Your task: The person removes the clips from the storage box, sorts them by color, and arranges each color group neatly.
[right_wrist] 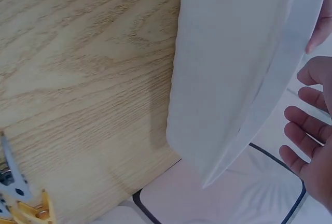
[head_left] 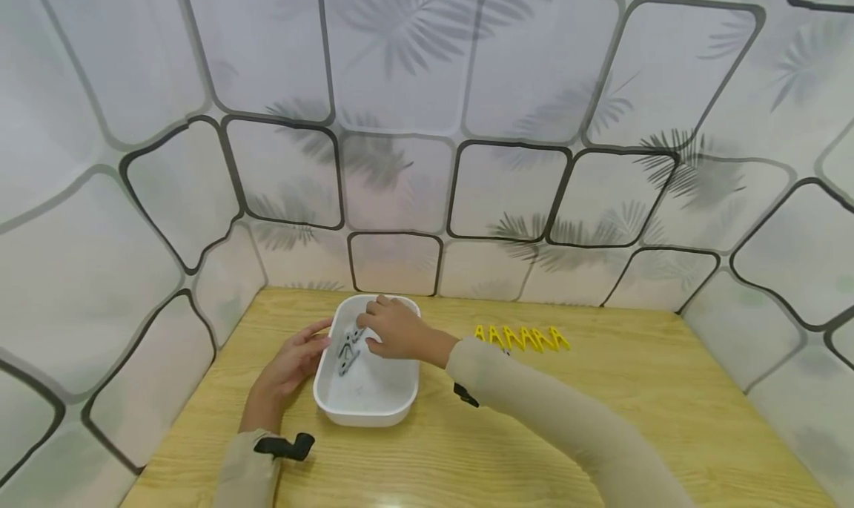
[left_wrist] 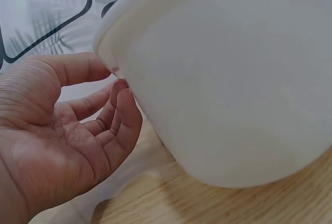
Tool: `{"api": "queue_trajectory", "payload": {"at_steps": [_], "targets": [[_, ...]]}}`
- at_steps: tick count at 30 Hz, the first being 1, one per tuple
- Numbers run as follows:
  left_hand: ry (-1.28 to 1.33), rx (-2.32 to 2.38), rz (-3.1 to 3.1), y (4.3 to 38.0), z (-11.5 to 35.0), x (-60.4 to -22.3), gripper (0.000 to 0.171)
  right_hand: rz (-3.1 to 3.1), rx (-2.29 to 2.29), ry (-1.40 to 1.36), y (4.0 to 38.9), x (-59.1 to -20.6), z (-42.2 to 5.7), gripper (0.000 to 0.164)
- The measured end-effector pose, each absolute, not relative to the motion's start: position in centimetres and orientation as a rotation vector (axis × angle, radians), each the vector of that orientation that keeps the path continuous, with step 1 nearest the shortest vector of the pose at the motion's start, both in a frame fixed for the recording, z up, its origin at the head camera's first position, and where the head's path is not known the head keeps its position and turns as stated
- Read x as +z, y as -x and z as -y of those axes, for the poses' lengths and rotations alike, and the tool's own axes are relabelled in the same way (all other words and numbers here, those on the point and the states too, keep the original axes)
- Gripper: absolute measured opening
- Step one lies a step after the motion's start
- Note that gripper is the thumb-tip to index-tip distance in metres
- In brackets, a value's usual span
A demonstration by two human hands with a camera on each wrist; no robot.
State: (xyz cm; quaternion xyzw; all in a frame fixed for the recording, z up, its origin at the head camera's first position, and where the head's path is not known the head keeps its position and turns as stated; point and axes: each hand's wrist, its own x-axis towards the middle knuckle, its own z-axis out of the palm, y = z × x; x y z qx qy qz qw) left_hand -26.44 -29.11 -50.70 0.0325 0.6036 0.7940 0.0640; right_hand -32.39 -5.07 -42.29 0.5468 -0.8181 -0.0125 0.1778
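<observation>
A white plastic tub [head_left: 360,411] stands on the wooden table, with several grey clothespins [head_left: 347,352] lying in its left part. My left hand [head_left: 293,367] is at the tub's left side. In the left wrist view, the bent fingers of that hand [left_wrist: 78,130] touch the tub's outer wall [left_wrist: 223,94] just below the rim. My right hand [head_left: 396,330] hovers over the far part of the tub, fingers bent downward. In the right wrist view, the fingers of that hand [right_wrist: 306,125] are loosely bent and apart, with nothing seen between them.
Several yellow clothespins [head_left: 520,337] stand in a row on the table [head_left: 507,441], right of the tub. Beside yellow ones [right_wrist: 44,213], a grey clothespin [right_wrist: 13,172] shows in the right wrist view. A patterned curtain [head_left: 400,189] surrounds the table's back and sides.
</observation>
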Motion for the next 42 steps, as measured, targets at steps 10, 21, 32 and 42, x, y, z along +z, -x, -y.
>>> {"api": "queue_trajectory", "payload": {"at_steps": [10, 21, 32, 42], "targets": [[-0.064, 2.383, -1.833, 26.3, 29.0, -50.4, 0.053, 2.415, -0.276, -1.642, 32.0, -42.0, 7.3, 0.033], [-0.055, 2.387, -1.831, 26.1, 29.0, -50.3, 0.050, 2.432, -0.434, -1.682, 32.0, -43.2, 8.8, 0.035], [-0.051, 2.379, -1.851, 26.3, 28.9, -50.3, 0.056, 2.444, -0.516, -1.646, 32.2, -44.2, 9.6, 0.031], [-0.047, 2.374, -1.852, 26.1, 28.9, -50.2, 0.054, 2.482, -0.536, -1.658, 32.3, -44.8, 9.9, 0.030]]}}
